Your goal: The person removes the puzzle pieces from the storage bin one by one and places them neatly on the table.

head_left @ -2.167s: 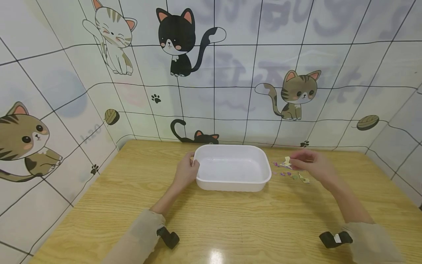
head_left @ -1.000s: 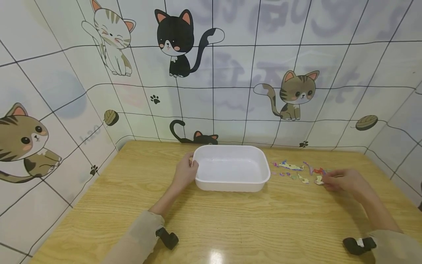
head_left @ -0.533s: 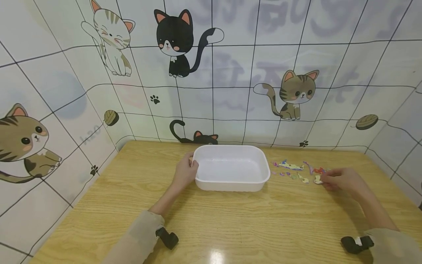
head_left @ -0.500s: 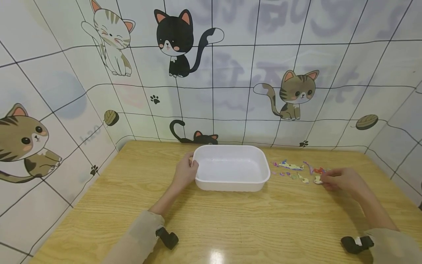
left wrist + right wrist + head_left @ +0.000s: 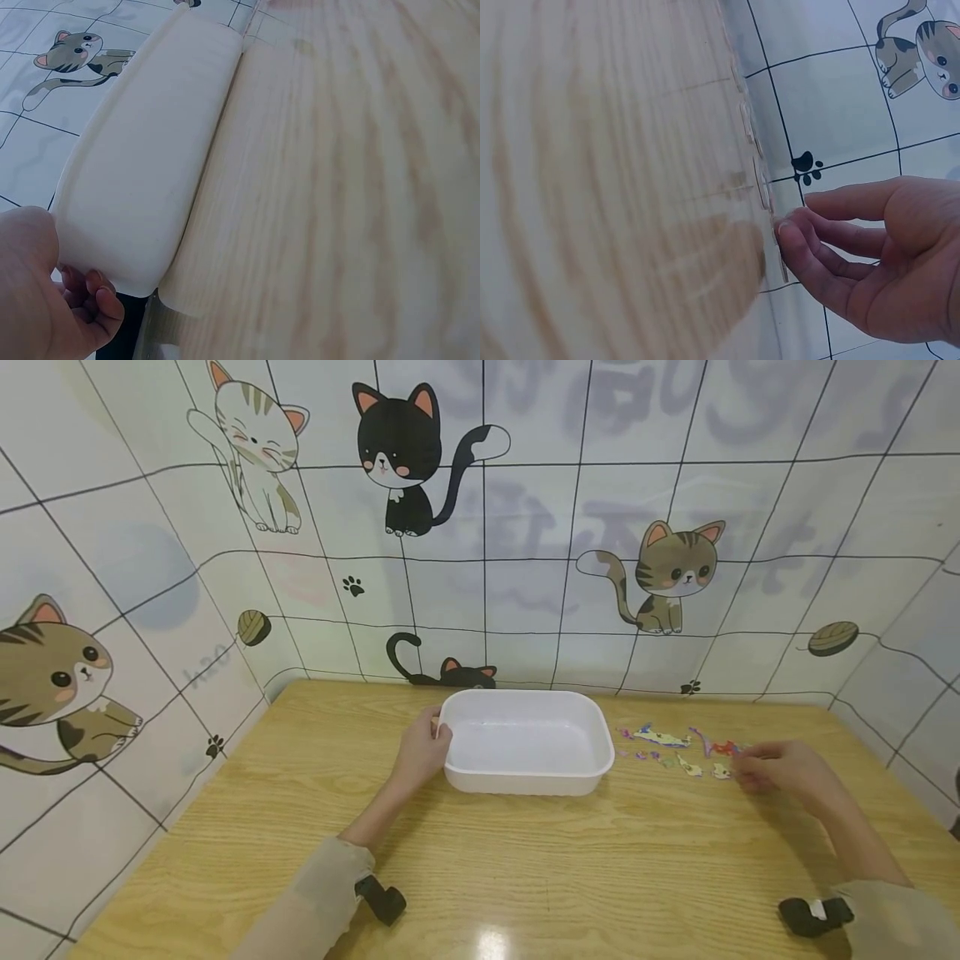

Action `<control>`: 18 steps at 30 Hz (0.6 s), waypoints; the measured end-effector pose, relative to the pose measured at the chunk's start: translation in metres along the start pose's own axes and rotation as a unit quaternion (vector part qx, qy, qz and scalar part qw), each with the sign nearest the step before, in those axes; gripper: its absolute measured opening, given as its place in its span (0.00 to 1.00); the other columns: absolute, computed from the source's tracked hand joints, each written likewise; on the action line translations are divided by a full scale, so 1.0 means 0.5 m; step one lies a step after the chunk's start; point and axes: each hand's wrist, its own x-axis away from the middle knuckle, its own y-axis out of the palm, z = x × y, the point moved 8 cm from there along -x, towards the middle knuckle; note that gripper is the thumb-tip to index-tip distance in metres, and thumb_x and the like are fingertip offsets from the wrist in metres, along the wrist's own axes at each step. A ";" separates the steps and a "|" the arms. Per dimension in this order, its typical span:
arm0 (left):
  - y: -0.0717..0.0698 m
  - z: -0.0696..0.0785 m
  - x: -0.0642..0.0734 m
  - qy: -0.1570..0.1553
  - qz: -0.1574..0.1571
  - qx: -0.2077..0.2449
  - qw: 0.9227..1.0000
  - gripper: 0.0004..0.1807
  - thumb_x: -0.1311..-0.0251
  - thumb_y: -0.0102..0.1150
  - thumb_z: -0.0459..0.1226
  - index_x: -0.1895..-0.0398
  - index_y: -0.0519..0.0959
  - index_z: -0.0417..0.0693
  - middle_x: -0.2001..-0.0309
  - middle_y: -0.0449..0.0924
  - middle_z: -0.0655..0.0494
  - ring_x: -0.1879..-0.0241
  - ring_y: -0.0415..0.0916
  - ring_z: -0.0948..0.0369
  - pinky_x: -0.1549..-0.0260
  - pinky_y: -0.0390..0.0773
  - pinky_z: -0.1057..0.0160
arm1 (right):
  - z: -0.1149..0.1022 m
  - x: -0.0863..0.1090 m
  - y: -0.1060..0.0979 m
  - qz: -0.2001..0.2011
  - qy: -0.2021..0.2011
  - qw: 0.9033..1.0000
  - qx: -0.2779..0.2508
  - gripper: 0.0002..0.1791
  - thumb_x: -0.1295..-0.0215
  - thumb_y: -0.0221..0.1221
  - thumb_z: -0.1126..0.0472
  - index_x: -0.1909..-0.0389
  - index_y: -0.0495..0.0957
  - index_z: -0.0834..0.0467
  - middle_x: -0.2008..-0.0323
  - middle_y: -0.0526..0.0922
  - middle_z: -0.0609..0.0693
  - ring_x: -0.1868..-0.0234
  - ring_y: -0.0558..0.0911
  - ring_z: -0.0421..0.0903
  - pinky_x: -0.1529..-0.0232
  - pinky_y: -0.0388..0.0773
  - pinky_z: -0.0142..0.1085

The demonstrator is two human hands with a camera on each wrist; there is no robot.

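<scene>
In the head view a white plastic basin [image 5: 528, 783] stands on the table, its inside bare. My left hand [image 5: 420, 752] grips its left end. The left wrist view shows the thumb at the rim and the fingers curled under it. Right of the basin lie several small thin flat pieces, among them a yellow piece [image 5: 722, 771], a red piece [image 5: 724, 748] and a long pale-yellow piece [image 5: 663, 738]. My right hand [image 5: 783, 772] is low beside the yellow and red ones. In the right wrist view its thumb nearly meets a thin piece's edge [image 5: 784, 271], with the index finger apart.
The basin and pieces rest on a wood-grain table [image 5: 487, 852]. A white wall covering with grid lines and cartoon cats [image 5: 405, 452] rises behind and at both sides. Black straps [image 5: 382, 900] circle both sleeves. Smaller purple and green bits lie nearest the basin.
My right hand has moved right, away from the long pale-yellow piece, with a yellow piece. That piece now lies flat just left of its fingertips. My left hand and the basin stay put.
</scene>
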 end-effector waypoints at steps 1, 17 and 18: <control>0.001 -0.001 0.000 -0.001 -0.002 0.002 1.000 0.22 0.31 0.48 0.32 0.36 0.72 0.32 0.74 0.67 0.52 0.76 0.64 0.59 0.77 0.67 0.63 | 0.000 0.001 -0.001 0.001 0.003 1.000 0.007 0.28 0.25 0.54 0.58 0.45 0.69 0.85 0.63 0.87 0.57 0.67 0.85 0.39 0.63 0.81 0.32; -0.004 -0.017 -0.004 -0.047 -0.017 0.041 0.998 0.24 0.27 0.49 0.42 0.34 0.73 0.38 0.67 0.76 0.47 0.70 0.72 0.57 0.73 0.72 0.65 | -0.088 0.009 0.032 -0.003 -0.035 0.999 -0.018 0.27 0.24 0.54 0.59 0.42 0.70 0.82 0.58 0.85 0.63 0.63 0.86 0.45 0.60 0.84 0.37; -0.005 -0.018 -0.005 -0.052 -0.017 0.040 0.998 0.24 0.26 0.48 0.43 0.34 0.73 0.39 0.66 0.76 0.47 0.70 0.73 0.56 0.73 0.72 0.65 | -0.094 0.009 0.034 -0.001 -0.038 0.999 -0.015 0.27 0.24 0.54 0.59 0.43 0.70 0.82 0.59 0.85 0.62 0.64 0.86 0.45 0.60 0.84 0.38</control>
